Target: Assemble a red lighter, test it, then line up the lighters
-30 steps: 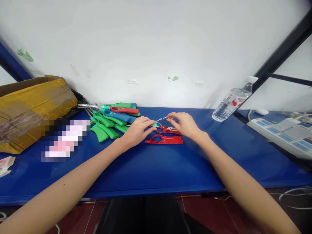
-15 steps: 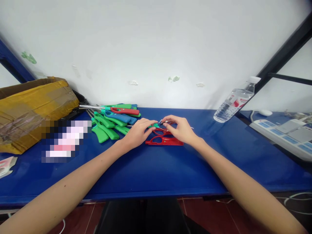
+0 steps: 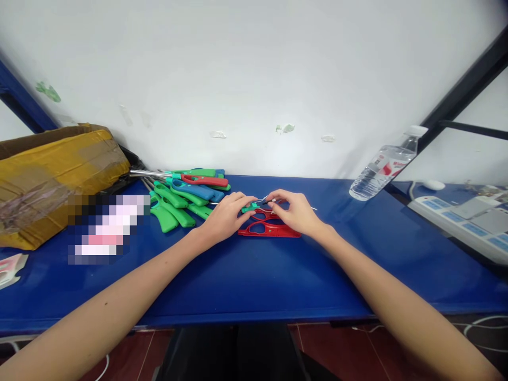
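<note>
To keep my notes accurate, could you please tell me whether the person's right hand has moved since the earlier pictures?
Yes: the right hand has shifted slightly toward the person and leftward, judged against the front red plastic handle shell.

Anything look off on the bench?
The red lighter shell lies open and hollow, unlike the closed lighters in the green and blue pile beside it.
</note>
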### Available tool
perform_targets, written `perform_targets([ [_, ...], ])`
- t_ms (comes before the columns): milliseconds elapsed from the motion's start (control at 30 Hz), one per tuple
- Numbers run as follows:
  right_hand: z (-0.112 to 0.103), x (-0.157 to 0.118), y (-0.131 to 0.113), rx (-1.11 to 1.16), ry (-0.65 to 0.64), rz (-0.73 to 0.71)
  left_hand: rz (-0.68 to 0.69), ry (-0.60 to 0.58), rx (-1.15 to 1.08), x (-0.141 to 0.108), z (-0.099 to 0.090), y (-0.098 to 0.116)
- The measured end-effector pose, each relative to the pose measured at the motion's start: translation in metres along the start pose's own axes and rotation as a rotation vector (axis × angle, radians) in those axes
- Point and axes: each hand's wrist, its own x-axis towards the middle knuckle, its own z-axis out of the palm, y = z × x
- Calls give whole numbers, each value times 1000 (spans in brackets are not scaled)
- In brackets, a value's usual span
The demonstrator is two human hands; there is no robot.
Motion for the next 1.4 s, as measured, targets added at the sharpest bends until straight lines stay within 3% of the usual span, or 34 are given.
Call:
perform_targets([
  [667,-1,-1,2,-51,-7,-16,-3,16,-53,0,2,-2],
  [1100,-2,-1,2,-72,-26,-27,-91,75,-175,2,1,0],
  [1400,-2,-1,2,-86,-30,-32,-369,35,-451,7,-2,6],
])
